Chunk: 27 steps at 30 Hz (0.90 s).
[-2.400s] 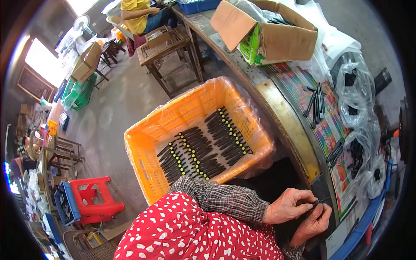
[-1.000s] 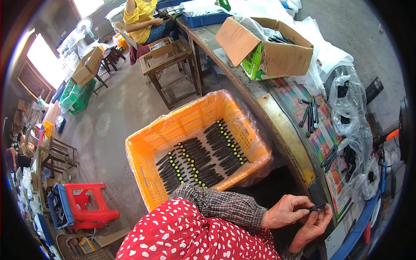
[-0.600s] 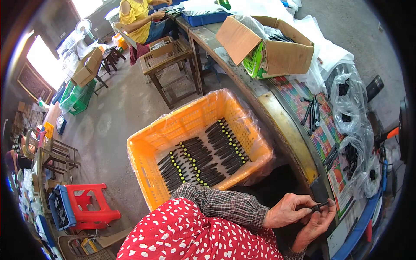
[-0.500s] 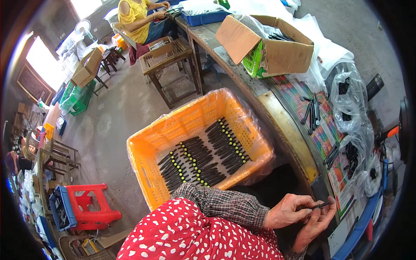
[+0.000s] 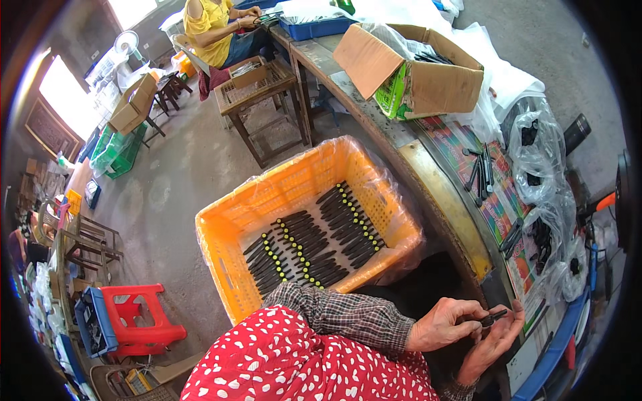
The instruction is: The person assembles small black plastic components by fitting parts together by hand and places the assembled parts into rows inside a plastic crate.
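**Both hands busy on one small black piece, lower right**

Down in the lower right of the frame, the left hand (image 5: 447,325) and right hand (image 5: 493,341) are pressed close together, fingertips of both pinching a small black part (image 5: 493,316) right at the bench (image 5: 441,200) edge. Dead centre sits an orange crate (image 5: 304,220) lined with plastic, holding rows of dark parts with yellow tips. Upper right there's an open cardboard box (image 5: 428,80) on the bench. Red stool (image 5: 144,317) at lower left.
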Each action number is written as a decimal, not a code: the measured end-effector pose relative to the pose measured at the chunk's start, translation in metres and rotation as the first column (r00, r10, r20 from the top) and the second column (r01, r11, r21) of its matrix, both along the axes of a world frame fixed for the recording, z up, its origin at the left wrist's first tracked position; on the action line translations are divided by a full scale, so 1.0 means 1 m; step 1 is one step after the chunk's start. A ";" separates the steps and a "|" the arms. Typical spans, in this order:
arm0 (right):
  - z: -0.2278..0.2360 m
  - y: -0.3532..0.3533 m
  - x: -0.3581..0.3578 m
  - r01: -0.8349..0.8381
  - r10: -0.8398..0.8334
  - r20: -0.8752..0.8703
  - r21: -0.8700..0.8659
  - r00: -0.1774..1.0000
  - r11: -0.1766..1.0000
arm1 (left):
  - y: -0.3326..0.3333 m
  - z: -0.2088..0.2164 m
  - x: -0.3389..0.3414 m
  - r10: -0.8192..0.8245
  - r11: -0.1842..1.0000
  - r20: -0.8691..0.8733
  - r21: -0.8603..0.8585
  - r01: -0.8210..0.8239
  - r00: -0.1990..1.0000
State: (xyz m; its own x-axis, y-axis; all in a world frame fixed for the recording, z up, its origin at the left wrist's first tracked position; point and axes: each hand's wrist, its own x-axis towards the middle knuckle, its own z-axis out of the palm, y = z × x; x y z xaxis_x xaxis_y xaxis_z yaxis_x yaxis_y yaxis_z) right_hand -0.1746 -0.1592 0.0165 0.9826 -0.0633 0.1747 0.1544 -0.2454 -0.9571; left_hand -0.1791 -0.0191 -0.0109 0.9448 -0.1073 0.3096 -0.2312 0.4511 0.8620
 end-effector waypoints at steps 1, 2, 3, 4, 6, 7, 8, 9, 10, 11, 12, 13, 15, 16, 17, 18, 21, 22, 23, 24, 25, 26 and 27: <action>-0.001 0.002 -0.002 -0.006 0.011 0.129 -0.035 0.992 0.999 | 0.001 0.001 -0.001 0.002 1.000 0.001 0.002 -0.002 1.000; -0.004 0.005 -0.003 -0.011 0.046 0.232 -0.152 0.972 0.988 | 0.003 0.004 -0.002 -0.043 0.999 -0.060 0.008 0.044 0.997; -0.006 0.006 -0.002 -0.012 0.047 0.233 -0.150 0.971 0.989 | 0.003 0.005 -0.003 -0.087 0.996 -0.121 0.011 0.089 0.989; -0.007 0.008 -0.001 -0.051 0.062 0.172 -0.071 0.983 0.996 | 0.003 0.004 -0.003 -0.090 0.996 -0.121 0.010 0.092 0.989; -0.006 0.010 -0.001 -0.082 0.081 0.113 0.012 0.990 0.997 | 0.002 0.002 -0.003 -0.034 0.999 -0.061 0.032 0.036 0.998; -0.002 0.010 -0.001 -0.056 0.052 0.106 0.029 0.993 0.998 | 0.002 0.002 -0.003 -0.034 0.999 -0.061 0.032 0.036 0.998; 0.002 0.010 -0.001 -0.029 0.024 0.099 0.047 0.995 0.998 | 0.004 0.003 -0.004 -0.002 0.999 -0.025 0.055 0.004 1.000; 0.003 0.010 -0.002 -0.003 -0.003 0.092 0.064 0.996 0.998 | 0.005 0.004 -0.004 0.029 0.997 0.011 0.076 -0.030 1.000; -0.002 0.008 -0.001 0.000 -0.006 0.094 0.064 0.996 0.998 | 0.006 0.006 -0.004 0.027 0.997 0.013 0.076 -0.028 1.000; -0.011 0.004 0.001 0.015 0.012 0.255 -0.105 0.967 0.994 | 0.007 0.007 -0.004 -0.032 0.996 -0.051 0.079 0.036 0.998; -0.016 0.002 0.002 0.058 0.057 0.404 -0.267 0.913 0.962 | 0.007 0.009 -0.004 -0.091 0.992 -0.115 0.078 0.100 0.989; -0.013 0.002 0.001 0.058 0.057 0.403 -0.267 0.914 0.962 | 0.006 0.008 -0.005 -0.091 0.992 -0.117 0.078 0.100 0.989; -0.003 0.003 0.000 -0.047 0.050 0.097 -0.031 0.994 0.998 | 0.003 0.007 -0.006 -0.038 0.999 -0.072 0.008 0.039 0.997; -0.002 0.002 0.001 0.006 -0.006 0.050 0.008 0.999 1.000 | 0.003 0.008 -0.006 -0.039 0.999 -0.072 0.009 0.039 0.997; -0.002 0.003 0.000 0.007 -0.007 0.050 0.009 0.999 1.000 | 0.004 0.008 -0.007 -0.021 1.000 -0.060 0.011 0.022 0.998; -0.004 0.005 -0.002 0.000 0.004 0.124 -0.030 0.992 1.000 | 0.004 0.008 -0.007 -0.004 1.000 -0.048 0.013 0.005 0.999; -0.003 0.008 -0.005 -0.015 0.033 0.186 -0.095 0.982 0.995 | 0.004 0.007 -0.004 0.014 0.999 0.002 0.044 -0.014 1.000; -0.004 0.007 -0.003 -0.037 0.049 0.156 -0.080 0.987 0.996 | 0.003 0.007 -0.005 0.013 0.999 0.000 0.044 -0.013 1.000; -0.003 0.008 -0.001 -0.059 0.066 0.125 -0.064 0.990 0.996 | 0.003 0.007 -0.006 0.000 1.000 -0.035 0.018 0.001 0.999; 0.003 0.007 -0.003 -0.026 0.035 0.105 -0.085 0.994 0.996 | 0.002 0.006 -0.007 -0.015 1.000 -0.070 -0.009 0.014 0.997; 0.005 0.006 -0.004 -0.024 0.033 0.105 -0.084 0.994 0.996 | 0.003 0.007 -0.006 -0.017 1.000 -0.069 -0.008 0.016 0.997; 0.007 0.005 -0.006 -0.019 0.026 0.093 -0.071 0.995 0.997 | 0.005 0.008 -0.006 -0.005 1.000 -0.051 0.017 0.005 0.999; 0.007 0.006 -0.006 -0.015 0.020 0.081 -0.057 0.997 0.998 | 0.006 0.008 -0.006 0.007 0.999 -0.032 0.042 -0.006 0.999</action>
State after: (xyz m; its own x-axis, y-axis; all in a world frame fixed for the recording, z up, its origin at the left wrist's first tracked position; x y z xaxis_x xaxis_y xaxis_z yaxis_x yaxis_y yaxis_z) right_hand -0.1809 -0.1537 0.0236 0.9658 -0.0343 0.2569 0.2358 -0.2953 -0.9259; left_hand -0.1849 -0.0136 -0.0030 0.9549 -0.1136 0.2742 -0.2057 0.4127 0.8873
